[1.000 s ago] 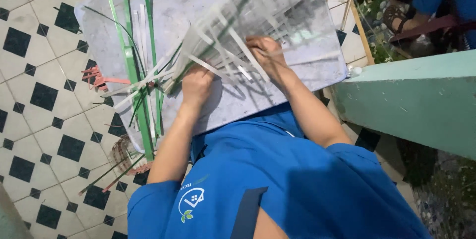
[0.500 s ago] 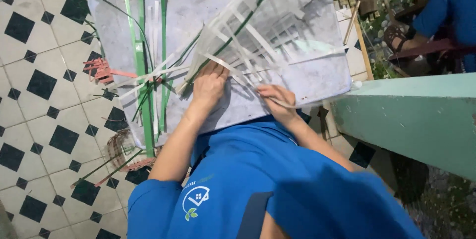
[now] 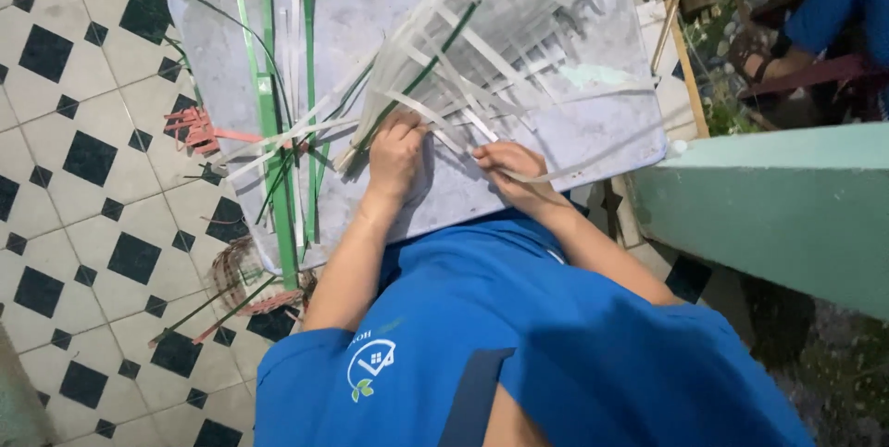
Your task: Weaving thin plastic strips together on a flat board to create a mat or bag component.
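The white strips (image 3: 482, 62) look like flat plastic strapping, smooth with a dull sheen, some half see-through where they cross. The green strips (image 3: 270, 141) are the same kind of plastic band, slightly glossier. They lie on a grey board (image 3: 574, 123) with a mottled, stone-like matt face and scuffed patches. The floor (image 3: 83, 188) is glazed tile, cream with black squares, smooth and faintly shiny. The blue shirt (image 3: 519, 317) is soft matt cloth. The teal wall (image 3: 769, 206) is painted, matt and stained.
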